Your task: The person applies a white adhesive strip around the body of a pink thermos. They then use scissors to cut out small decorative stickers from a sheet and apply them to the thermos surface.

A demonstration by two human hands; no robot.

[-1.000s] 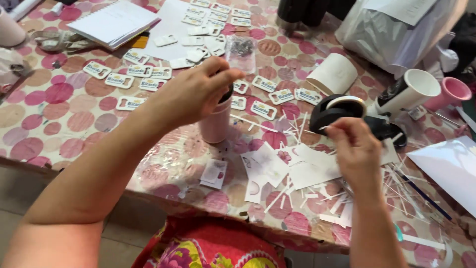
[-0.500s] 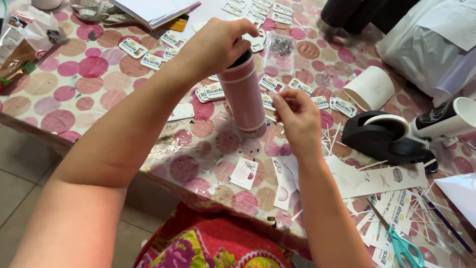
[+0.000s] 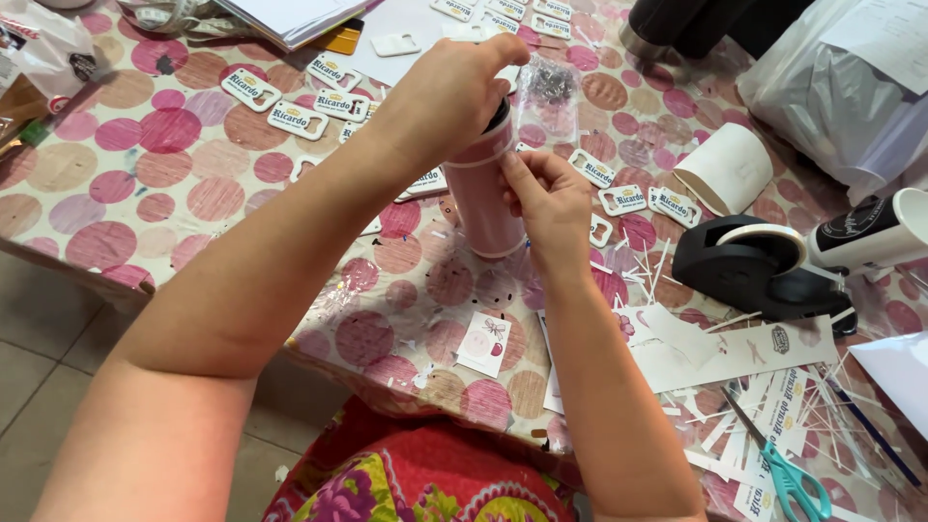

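A tall pink tumbler with a dark lid stands upright on the table with the pink-dotted cloth. My left hand grips its top from above. My right hand presses its fingertips against the tumbler's right side, about halfway up. Small white rectangular tags lie scattered around the tumbler. A small printed sticker lies on the cloth near the front edge.
A black tape dispenser sits to the right, with a white cup lying beside it. Teal-handled scissors rest among paper strips at the lower right. A clear bag of small metal parts lies behind the tumbler; a white plastic bag is at the top right.
My right hand has come left from the paper scraps to the tumbler's side. My left hand keeps hold of the tumbler's top. The view has shifted closer.
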